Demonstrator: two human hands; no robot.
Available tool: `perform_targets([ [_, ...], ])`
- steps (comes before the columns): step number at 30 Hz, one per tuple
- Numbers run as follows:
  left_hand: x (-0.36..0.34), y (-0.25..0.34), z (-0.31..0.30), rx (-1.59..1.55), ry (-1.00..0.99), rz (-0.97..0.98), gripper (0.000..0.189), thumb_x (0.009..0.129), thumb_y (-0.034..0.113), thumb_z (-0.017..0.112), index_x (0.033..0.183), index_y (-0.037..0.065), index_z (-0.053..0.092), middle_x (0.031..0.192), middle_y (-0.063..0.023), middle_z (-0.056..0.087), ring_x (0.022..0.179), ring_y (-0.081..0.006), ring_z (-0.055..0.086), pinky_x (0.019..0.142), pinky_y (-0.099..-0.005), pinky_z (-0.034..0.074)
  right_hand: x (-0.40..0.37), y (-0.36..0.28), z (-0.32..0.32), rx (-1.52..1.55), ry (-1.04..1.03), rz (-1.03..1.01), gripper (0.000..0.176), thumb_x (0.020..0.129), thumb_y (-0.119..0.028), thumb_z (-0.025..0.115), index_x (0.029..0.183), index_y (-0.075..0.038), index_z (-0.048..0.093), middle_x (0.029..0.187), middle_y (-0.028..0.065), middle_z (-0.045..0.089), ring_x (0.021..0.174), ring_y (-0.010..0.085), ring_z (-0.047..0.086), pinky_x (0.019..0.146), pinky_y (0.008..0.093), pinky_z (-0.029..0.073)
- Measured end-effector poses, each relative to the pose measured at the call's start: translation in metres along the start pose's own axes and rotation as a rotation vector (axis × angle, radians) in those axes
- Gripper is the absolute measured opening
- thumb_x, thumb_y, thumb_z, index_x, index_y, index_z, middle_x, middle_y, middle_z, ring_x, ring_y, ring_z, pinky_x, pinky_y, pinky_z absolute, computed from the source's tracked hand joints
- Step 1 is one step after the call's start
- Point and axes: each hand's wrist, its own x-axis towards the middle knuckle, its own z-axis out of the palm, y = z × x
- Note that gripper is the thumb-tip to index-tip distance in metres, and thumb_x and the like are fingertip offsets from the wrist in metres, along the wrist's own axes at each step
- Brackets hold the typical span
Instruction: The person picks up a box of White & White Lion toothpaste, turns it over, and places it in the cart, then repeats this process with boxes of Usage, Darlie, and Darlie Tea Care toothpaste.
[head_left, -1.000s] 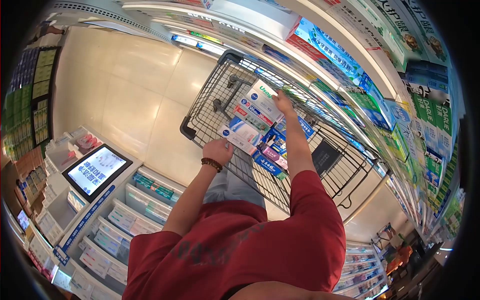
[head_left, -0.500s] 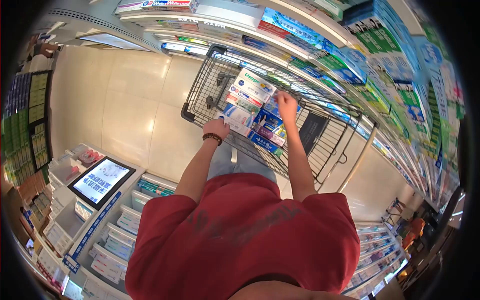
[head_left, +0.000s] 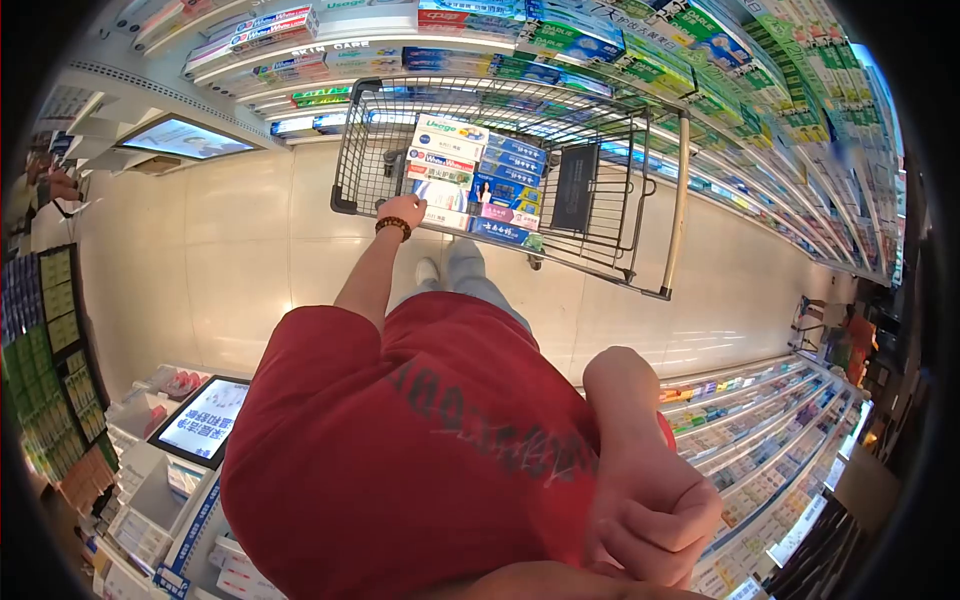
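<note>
My L grip [head_left: 402, 211] at near rim of cart [head_left: 575, 190], approx 8 o'clock from boxes [head_left: 445, 176], can't tell if closed; R grip [head_left: 655, 520] curled into fist, 5 o'clock

This is a shop, most likely a supermarket or drugstore aisle for toothpaste and other care goods. Long white shelves lettered "SKIN CARE" [head_left: 330, 47] run overhead, and green-and-white printed cardboard cartons [head_left: 720, 40] (some marked "DARLIE") are packed along them in repeated rows. A dark wire-mesh shopping cart with a tan handle bar [head_left: 572, 190] stands on glossy beige floor tiles [head_left: 250, 250], carrying neatly stacked, brightly printed retail boxes [head_left: 508, 190]. A black-framed rectangular display screen [head_left: 203, 418] shows Chinese lettering, and more brightly lit, tiered product racks [head_left: 760, 430] stand at the lower right.
</note>
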Motion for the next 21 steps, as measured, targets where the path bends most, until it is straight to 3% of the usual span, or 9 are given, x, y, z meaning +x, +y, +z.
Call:
perform_targets([
  [1,-0.003,-0.004,0.005,-0.009,0.004,0.047,0.044,0.092,0.043,0.047,0.095,0.008,0.074,0.093,-0.0126,0.073,0.094,-0.0321,0.067,0.082,-0.0465,0.052,0.003,-0.011,0.003,-0.051,0.028,0.026,0.027,0.081,0.002,0.057,0.061,-0.009,0.042,0.046,-0.0022,0.049,0.037,0.0075,0.048,0.034,0.0195,0.033],
  [4,-0.012,-0.009,0.02,0.328,0.164,0.276,0.04,0.096,0.038,0.045,0.09,0.01,0.074,0.089,-0.0095,0.073,0.093,-0.0294,0.063,0.083,-0.0469,0.048,0.004,-0.071,-0.015,-0.181,-0.043,0.187,0.021,0.083,-0.016,0.059,0.063,-0.015,0.052,0.054,-0.0094,0.047,0.041,0.0011,0.042,0.043,0.0167,0.029],
  [5,-0.016,-0.01,0.031,0.367,0.273,0.293,0.04,0.099,0.036,0.044,0.087,0.012,0.073,0.085,-0.0072,0.072,0.092,-0.027,0.06,0.085,-0.0464,0.044,0.008,-0.081,-0.015,-0.201,-0.042,0.204,0.023,0.082,-0.016,0.059,0.061,-0.014,0.051,0.052,-0.0092,0.047,0.039,0.0014,0.041,0.042,0.0172,0.029],
  [7,-0.023,-0.01,0.052,0.352,0.303,0.347,0.042,0.1,0.038,0.043,0.088,0.011,0.073,0.089,-0.0074,0.072,0.092,-0.0274,0.059,0.087,-0.0461,0.043,0.015,-0.099,-0.015,-0.245,-0.039,0.233,0.026,0.082,-0.017,0.06,0.059,-0.013,0.049,0.048,-0.0089,0.046,0.037,0.0022,0.039,0.04,0.0183,0.028],
  [10,-0.058,0.008,0.063,0.263,0.278,0.347,0.039,0.101,0.038,0.043,0.097,0.012,0.073,0.103,-0.0086,0.069,0.105,-0.0288,0.056,0.096,-0.0505,0.038,0.032,-0.1,-0.012,-0.222,0.003,0.158,0.027,0.081,0.0,0.058,0.061,-0.009,0.042,0.045,-0.0018,0.049,0.037,0.0069,0.047,0.034,0.0199,0.031],
  [12,-0.071,0.021,0.066,0.245,0.328,0.384,0.036,0.1,0.038,0.047,0.101,0.014,0.074,0.107,-0.0083,0.067,0.111,-0.0292,0.054,0.1,-0.0543,0.033,0.037,-0.115,-0.021,-0.276,0.017,0.159,0.027,0.082,-0.002,0.057,0.061,-0.009,0.042,0.046,-0.0016,0.048,0.037,0.0068,0.047,0.034,0.0206,0.029],
  [13,-0.071,0.023,0.071,0.21,0.29,0.35,0.033,0.097,0.041,0.05,0.106,0.02,0.074,0.112,-0.0066,0.065,0.116,-0.0286,0.049,0.105,-0.0572,0.026,0.038,-0.121,-0.025,-0.296,0.028,0.16,0.027,0.083,-0.004,0.057,0.061,-0.01,0.042,0.046,-0.0015,0.048,0.037,0.0068,0.046,0.034,0.021,0.028],
  [17,-0.067,0.042,0.092,0.135,0.176,0.492,0.032,0.091,0.051,0.057,0.108,0.028,0.073,0.118,-0.002,0.062,0.124,-0.0283,0.044,0.107,-0.0558,0.024,0.042,-0.13,-0.044,-0.338,0.094,0.082,0.028,0.086,-0.005,0.055,0.063,-0.01,0.039,0.047,-0.0023,0.048,0.037,0.0068,0.046,0.034,0.0205,0.028],
  [21,-0.081,0.103,0.117,0.063,0.025,0.421,0.035,0.09,0.057,0.055,0.111,0.034,0.072,0.127,-0.0004,0.059,0.131,-0.0273,0.037,0.104,-0.0613,0.022,0.049,-0.142,-0.071,-0.288,0.147,0.058,0.028,0.086,-0.004,0.055,0.065,-0.011,0.038,0.046,-0.0032,0.047,0.036,0.0063,0.045,0.035,0.02,0.028],
])
